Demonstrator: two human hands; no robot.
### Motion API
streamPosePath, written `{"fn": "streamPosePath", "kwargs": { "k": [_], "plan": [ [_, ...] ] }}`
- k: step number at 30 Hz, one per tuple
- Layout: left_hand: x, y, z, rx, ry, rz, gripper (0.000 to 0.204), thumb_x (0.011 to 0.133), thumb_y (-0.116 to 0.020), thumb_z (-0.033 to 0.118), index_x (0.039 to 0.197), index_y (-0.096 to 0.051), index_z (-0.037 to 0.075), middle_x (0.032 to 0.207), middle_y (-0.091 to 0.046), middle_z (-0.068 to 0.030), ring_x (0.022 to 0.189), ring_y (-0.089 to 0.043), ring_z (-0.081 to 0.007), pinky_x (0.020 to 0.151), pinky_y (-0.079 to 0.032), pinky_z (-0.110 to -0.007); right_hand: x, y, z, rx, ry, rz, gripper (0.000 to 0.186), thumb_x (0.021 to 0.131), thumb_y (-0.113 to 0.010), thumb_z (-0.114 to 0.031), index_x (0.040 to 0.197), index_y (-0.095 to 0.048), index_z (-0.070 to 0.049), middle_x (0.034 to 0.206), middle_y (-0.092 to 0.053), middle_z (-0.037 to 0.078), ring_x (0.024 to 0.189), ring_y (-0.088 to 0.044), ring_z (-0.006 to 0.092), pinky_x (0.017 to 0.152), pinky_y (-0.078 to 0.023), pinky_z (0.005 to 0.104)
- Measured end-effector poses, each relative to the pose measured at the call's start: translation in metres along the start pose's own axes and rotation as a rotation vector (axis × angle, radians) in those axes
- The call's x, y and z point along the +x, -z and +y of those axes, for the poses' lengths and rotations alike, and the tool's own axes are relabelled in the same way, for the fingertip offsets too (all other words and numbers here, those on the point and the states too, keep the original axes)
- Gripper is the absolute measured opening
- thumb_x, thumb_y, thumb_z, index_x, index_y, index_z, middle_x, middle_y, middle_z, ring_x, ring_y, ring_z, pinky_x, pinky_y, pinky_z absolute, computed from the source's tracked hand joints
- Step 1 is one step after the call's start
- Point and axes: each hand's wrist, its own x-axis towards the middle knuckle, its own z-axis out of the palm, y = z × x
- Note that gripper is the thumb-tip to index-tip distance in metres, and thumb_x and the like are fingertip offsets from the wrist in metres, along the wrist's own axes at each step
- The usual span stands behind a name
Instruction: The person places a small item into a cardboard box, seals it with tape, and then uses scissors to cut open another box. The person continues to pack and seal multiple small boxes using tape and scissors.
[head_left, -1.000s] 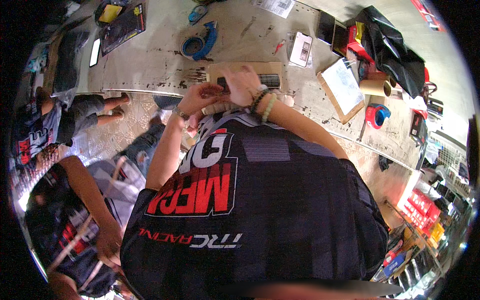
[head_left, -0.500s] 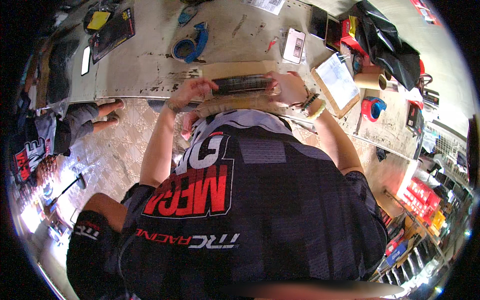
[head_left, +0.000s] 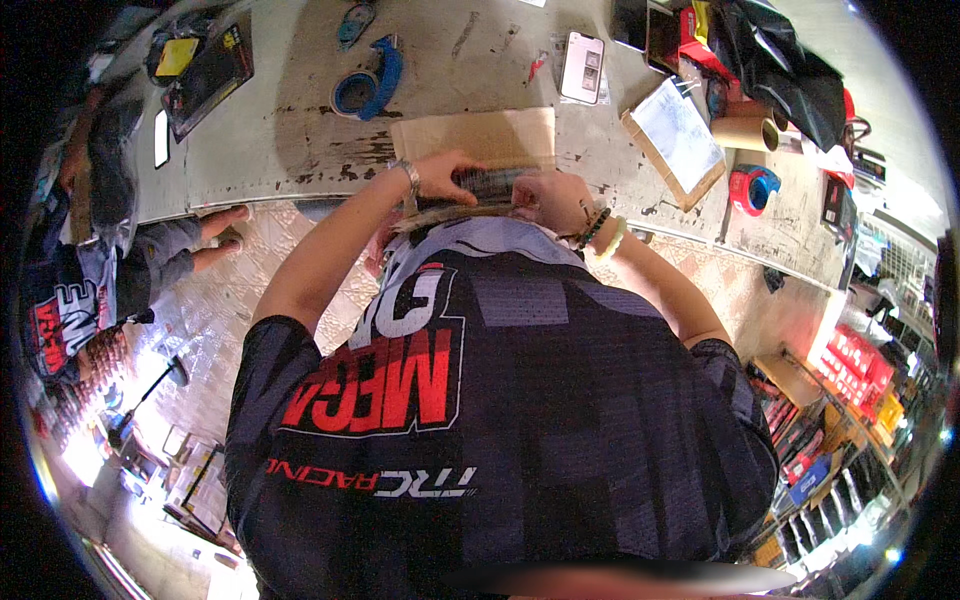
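A flat piece of brown cardboard (head_left: 475, 135) lies at the table's near edge, right in front of my body. On its near part is a dark, shiny-looking bundle (head_left: 488, 184), mostly covered by my hands. My left hand (head_left: 445, 176) reaches over the bundle's left end, thumb and fingers apart in a curve. Curled fingers close my right hand (head_left: 555, 200) at the bundle's right end; what they pinch is hidden. My torso hides the cardboard's near edge.
Beyond lie a blue tape dispenser (head_left: 368, 88), a phone (head_left: 582, 68) and a clipboard with paper (head_left: 675, 140). Right of these are cardboard tubes (head_left: 745, 133), a red and blue tape roll (head_left: 752, 190) and black plastic (head_left: 785, 75). Another person (head_left: 85, 290) is at the left.
My left hand has moved right, over the dark bundle. My right hand has come nearer to me, its fingers now more curled. More of the cardboard's far part shows.
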Motion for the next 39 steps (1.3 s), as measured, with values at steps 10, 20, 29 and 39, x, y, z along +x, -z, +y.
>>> {"fn": "streamPosePath", "kwargs": {
  "k": [10,20,29,39],
  "plan": [
    [0.006,-0.007,-0.027,-0.578,0.099,-0.152,0.046,0.093,-0.053,0.041,0.133,-0.056,0.019,0.129,-0.053,-0.0084,0.120,-0.047,-0.0224,0.107,-0.030,-0.036,0.017,-0.020,0.037,0.077,-0.160,-0.011,0.031,0.070,-0.077,-0.039,0.090,-0.070,-0.015,0.079,-0.069,0.005,0.076,-0.067,0.0233,0.067,-0.051,0.0369],
    [0.005,0.011,-0.015,-0.141,0.112,-0.259,0.074,0.071,-0.071,0.061,0.129,-0.059,0.016,0.128,-0.058,-0.0136,0.115,-0.056,-0.0262,0.099,-0.041,-0.036,0.030,-0.051,0.089,0.429,-0.270,-0.037,0.042,0.066,-0.082,-0.043,0.087,-0.068,-0.009,0.077,-0.068,0.006,0.075,-0.065,0.0212,0.070,-0.051,0.0350],
    [0.024,0.019,-0.026,-0.068,0.176,-0.317,0.080,0.064,-0.075,0.066,0.126,-0.062,0.017,0.116,-0.064,-0.0148,0.102,-0.061,-0.0272,0.090,-0.046,-0.036,0.012,-0.034,0.037,-0.336,-0.053,0.663,0.077,0.058,-0.085,-0.038,0.122,-0.051,-0.011,0.111,-0.058,0.008,0.099,-0.058,0.0252,0.082,-0.049,0.0343],
    [0.027,0.033,-0.007,0.101,0.236,-0.388,0.055,0.074,-0.076,0.050,0.115,-0.068,0.014,0.100,-0.070,-0.0056,0.092,-0.062,-0.0163,0.083,-0.048,-0.032,0.010,-0.082,0.027,-0.034,0.278,0.326,0.046,0.086,-0.057,-0.025,0.130,-0.051,-0.012,0.135,-0.050,0.008,0.120,-0.051,0.0282,0.101,-0.043,0.0394]
  ]
}}
